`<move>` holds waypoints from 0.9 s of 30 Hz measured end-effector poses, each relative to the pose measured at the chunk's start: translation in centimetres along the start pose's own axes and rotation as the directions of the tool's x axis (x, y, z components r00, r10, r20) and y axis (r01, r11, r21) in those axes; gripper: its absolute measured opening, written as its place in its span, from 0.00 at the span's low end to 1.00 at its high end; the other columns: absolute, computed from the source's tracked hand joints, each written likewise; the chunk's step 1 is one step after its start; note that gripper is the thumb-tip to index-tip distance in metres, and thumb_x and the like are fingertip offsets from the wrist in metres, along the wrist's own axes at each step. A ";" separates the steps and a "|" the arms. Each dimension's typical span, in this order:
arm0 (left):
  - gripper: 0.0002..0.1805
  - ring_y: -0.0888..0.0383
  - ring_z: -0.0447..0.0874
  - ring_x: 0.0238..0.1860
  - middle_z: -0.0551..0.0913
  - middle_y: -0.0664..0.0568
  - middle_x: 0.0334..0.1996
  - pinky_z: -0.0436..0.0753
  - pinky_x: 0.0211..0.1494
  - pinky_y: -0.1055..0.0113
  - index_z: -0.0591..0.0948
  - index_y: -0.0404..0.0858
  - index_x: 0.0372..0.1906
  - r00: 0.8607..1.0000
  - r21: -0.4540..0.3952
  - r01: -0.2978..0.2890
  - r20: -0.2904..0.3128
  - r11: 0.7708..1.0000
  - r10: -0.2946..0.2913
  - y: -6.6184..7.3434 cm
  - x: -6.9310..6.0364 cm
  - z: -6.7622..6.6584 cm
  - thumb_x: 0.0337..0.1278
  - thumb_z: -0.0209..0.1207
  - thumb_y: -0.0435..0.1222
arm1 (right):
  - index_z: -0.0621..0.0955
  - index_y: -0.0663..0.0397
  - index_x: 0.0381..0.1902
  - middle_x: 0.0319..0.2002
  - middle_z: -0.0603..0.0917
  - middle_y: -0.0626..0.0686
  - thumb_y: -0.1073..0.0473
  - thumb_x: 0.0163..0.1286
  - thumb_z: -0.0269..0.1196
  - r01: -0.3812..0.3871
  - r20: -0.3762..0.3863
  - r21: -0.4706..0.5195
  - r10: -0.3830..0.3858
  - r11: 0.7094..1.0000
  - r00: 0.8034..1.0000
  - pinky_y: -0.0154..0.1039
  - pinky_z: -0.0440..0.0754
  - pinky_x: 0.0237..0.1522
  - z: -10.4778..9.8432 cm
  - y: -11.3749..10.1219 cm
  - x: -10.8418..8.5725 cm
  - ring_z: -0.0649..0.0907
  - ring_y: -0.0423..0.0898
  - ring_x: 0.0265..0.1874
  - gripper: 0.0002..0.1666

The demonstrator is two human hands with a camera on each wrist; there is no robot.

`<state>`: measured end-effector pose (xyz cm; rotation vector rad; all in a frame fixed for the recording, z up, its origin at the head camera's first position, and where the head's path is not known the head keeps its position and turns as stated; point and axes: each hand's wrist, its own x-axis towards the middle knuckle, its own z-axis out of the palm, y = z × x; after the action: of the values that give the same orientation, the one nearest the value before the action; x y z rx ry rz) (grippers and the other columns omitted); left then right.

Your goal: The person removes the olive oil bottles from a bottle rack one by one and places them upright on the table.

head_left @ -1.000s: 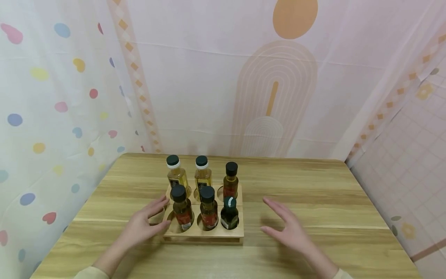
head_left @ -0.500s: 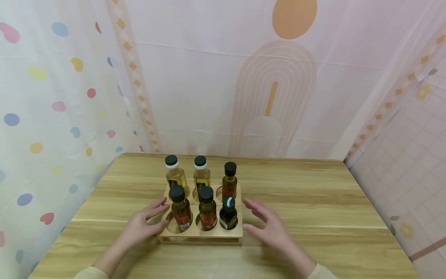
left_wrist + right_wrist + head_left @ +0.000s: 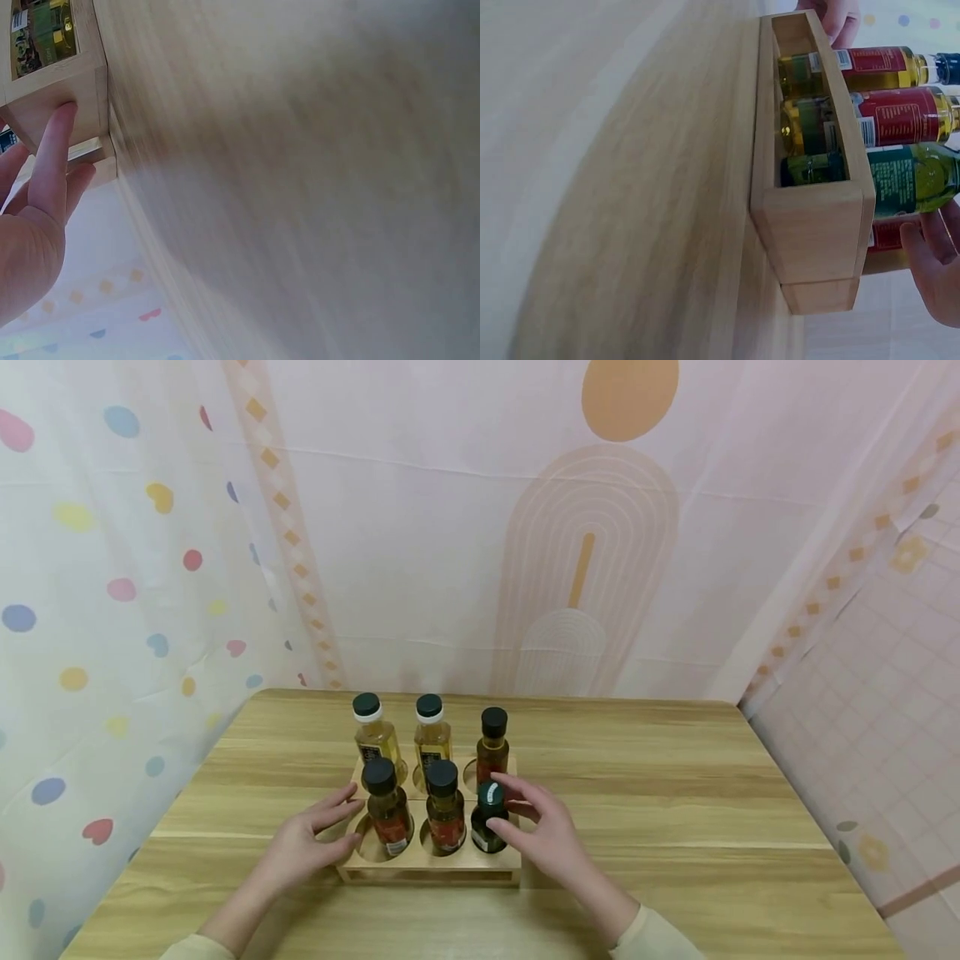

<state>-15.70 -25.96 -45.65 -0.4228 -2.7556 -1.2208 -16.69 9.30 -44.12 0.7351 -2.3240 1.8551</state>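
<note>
A two-tier wooden bottle rack (image 3: 480, 858) holds several bottles upright. My left hand (image 3: 309, 841) rests its fingertips against the rack's left side; in the left wrist view, one finger (image 3: 52, 161) touches the end panel. My right hand (image 3: 546, 831) is at the front right, thumb in front of the small green bottle (image 3: 491, 841) and forefinger behind its dark green cap. In the right wrist view, the thumb (image 3: 917, 255) and fingers are spread beside the green bottle (image 3: 892, 180), and a firm grip is not visible.
Two red-labelled bottles (image 3: 390, 822) with black caps stand in the front row. Behind are two pale yellow oil bottles (image 3: 433, 741) and another black-capped bottle (image 3: 492, 752). The wooden table (image 3: 637, 760) ends at a patterned curtain (image 3: 420, 568).
My right hand has moved left from the table beside the rack to the small green bottle. My left hand has stayed at the rack's left side.
</note>
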 end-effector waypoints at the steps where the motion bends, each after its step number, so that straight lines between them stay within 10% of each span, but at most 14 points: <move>1: 0.25 0.37 0.69 0.66 0.71 0.43 0.68 0.69 0.63 0.41 0.81 0.33 0.59 1.000 0.002 0.000 -0.001 1.000 0.000 0.0 0.0 0.0 0.56 0.70 0.37 | 0.77 0.54 0.64 0.59 0.79 0.52 0.62 0.64 0.71 -0.004 -0.010 -0.004 0.004 1.000 1.000 0.44 0.80 0.56 0.1 -0.1 0.1 0.81 0.50 0.52 0.31; 27: 0.24 0.38 0.68 0.67 0.71 0.44 0.68 0.70 0.63 0.41 0.82 0.35 0.59 1.000 -0.016 0.016 0.000 1.000 -0.016 -0.2 0.1 -0.1 0.57 0.69 0.38 | 0.84 0.54 0.51 0.46 0.85 0.53 0.70 0.56 0.74 0.027 -0.156 0.025 -0.023 0.999 0.987 0.41 0.83 0.50 -0.9 -3.4 0.8 0.84 0.52 0.46 0.24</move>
<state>-15.87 -26.09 -45.71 -0.4033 -2.7559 -1.2468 -16.25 9.38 -40.56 0.5955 -2.1880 1.8649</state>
